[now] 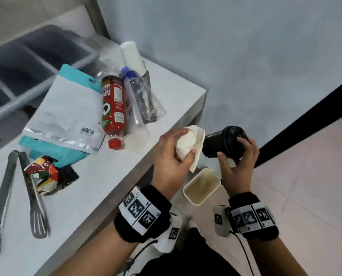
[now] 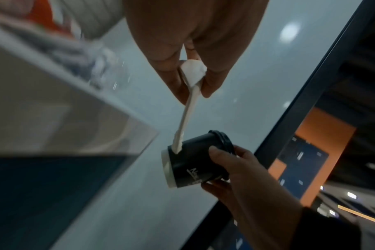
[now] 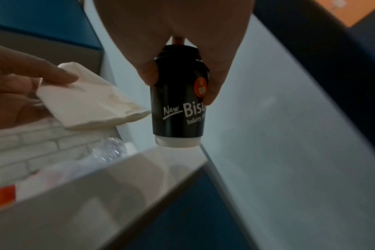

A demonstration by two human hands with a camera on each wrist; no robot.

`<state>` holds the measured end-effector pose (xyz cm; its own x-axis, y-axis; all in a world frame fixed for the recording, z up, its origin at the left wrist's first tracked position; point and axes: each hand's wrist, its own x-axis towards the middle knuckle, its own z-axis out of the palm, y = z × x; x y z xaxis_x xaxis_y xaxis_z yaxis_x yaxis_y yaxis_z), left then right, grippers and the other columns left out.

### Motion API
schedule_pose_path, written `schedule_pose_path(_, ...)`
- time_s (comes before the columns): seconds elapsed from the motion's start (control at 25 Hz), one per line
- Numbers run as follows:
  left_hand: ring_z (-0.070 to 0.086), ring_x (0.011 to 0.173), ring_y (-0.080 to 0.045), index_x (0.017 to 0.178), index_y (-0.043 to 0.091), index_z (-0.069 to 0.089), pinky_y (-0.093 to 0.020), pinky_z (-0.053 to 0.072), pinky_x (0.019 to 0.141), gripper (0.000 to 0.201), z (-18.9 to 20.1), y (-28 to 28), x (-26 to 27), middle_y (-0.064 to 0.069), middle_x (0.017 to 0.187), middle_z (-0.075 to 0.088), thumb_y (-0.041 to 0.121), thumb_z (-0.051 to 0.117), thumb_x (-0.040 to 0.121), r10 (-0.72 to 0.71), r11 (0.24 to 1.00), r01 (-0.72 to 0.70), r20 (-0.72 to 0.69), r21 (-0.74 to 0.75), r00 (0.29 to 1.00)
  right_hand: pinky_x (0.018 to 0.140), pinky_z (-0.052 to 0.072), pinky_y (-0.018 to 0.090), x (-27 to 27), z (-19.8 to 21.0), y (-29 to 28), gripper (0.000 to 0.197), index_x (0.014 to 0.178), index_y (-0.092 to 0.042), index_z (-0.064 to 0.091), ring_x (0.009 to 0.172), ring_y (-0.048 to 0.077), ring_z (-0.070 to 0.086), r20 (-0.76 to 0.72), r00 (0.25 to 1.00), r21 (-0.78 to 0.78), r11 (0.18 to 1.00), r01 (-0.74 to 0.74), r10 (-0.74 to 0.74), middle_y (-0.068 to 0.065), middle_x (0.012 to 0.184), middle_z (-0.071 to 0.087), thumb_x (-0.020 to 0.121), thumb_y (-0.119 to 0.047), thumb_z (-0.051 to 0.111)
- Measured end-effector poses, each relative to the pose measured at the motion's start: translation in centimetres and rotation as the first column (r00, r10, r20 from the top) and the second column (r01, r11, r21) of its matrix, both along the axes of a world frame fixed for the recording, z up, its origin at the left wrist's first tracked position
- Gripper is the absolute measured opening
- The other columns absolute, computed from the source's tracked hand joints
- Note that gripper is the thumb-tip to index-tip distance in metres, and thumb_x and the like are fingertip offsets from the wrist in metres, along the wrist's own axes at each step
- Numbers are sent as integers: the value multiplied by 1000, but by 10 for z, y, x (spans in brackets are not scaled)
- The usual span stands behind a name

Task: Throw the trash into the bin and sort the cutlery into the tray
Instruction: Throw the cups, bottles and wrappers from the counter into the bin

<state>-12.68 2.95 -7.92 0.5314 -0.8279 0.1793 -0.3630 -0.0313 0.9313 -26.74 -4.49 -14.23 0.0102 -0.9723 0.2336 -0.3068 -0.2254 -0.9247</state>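
The black cup (image 1: 224, 144), lid on, lies sideways in the right hand (image 1: 238, 162), fingers curled round its lid end, just above the bin (image 1: 202, 186); the left hand (image 1: 172, 156) pinches a white napkin (image 1: 190, 144) beside it; release both directly over the bin's mouth; table edge (image 1: 142, 172) borders the bin's left side; open floor to its right.

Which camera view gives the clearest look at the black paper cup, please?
The right wrist view: the black cup fills the centre, printing readable. The head view shows it small in the right hand; the left wrist view shows it tilted.
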Motion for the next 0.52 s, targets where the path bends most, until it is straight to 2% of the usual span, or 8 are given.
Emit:
schedule_pose_path(0.08,54,100,-9,115,23,57,-15,45,84,43,-43,-2,-18,5,116,58,16,68,73,-73,988,75,-24,135,997,106,40,35,-20,-38,10,66,122,1,48,119,15,39,-47,998,91,995,43,-39,27,134,35,67,-32,62)
schedule_pose_path(0.12,54,97,-10,116,16,59,-11,43,80,44,-68,-7,-25,-3,119,58,13,69,74,-107,967,113,-35,227,994,105,38,24,-31,-61,13,65,121,4,48,117,16,38,-71,997,162,986,49,-38,28,133,36,67,-29,65)
schedule_pose_path(0.2,54,99,-16,118,11,59,-13,44,84,44,-118,-21,-35,-10,123,56,7,69,76,-150,906,162,-63,391,987,97,31,0,-46,-111,12,59,120,7,49,113,19,41,-138,990,294,952,83,-43,30,132,36,70,-14,72)
schedule_pose_path(0.24,55,104,-21,118,10,59,-21,45,91,44,-146,-28,-39,-11,124,55,4,69,76,-161,879,177,-74,442,984,96,33,0,-52,-137,10,57,121,6,49,112,22,45,-168,985,365,926,95,-35,29,133,36,71,-8,74)
schedule_pose_path(0.28,56,108,-25,118,9,60,-27,45,96,43,-174,-35,-42,-12,124,55,2,68,76,-165,859,185,-83,478,983,100,38,10,-55,-166,6,56,122,3,50,113,27,48,-188,982,432,895,111,-31,26,134,36,72,-6,74)
schedule_pose_path(0.36,55,113,-27,119,8,60,-27,40,99,43,-235,-51,-47,-12,125,57,-1,65,77,-168,813,191,-92,550,982,102,46,37,-57,-223,-6,56,123,-3,50,116,34,50,-210,977,546,824,149,-38,21,136,34,73,-8,74)
schedule_pose_path(0.4,54,116,-27,121,8,59,-25,38,99,44,-261,-55,-47,-12,127,57,-1,63,78,-153,785,181,-96,592,983,103,45,41,-56,-246,-11,56,124,-5,49,117,34,49,-211,976,589,791,164,-45,20,137,34,74,-9,73)
schedule_pose_path(0.52,52,121,-26,126,9,55,-25,36,103,45,-362,-82,-50,-12,131,54,1,60,81,-136,701,172,-107,692,985,107,42,39,-53,-331,-38,57,126,-9,49,120,33,48,-235,968,646,730,223,-88,17,138,34,74,-14,73)
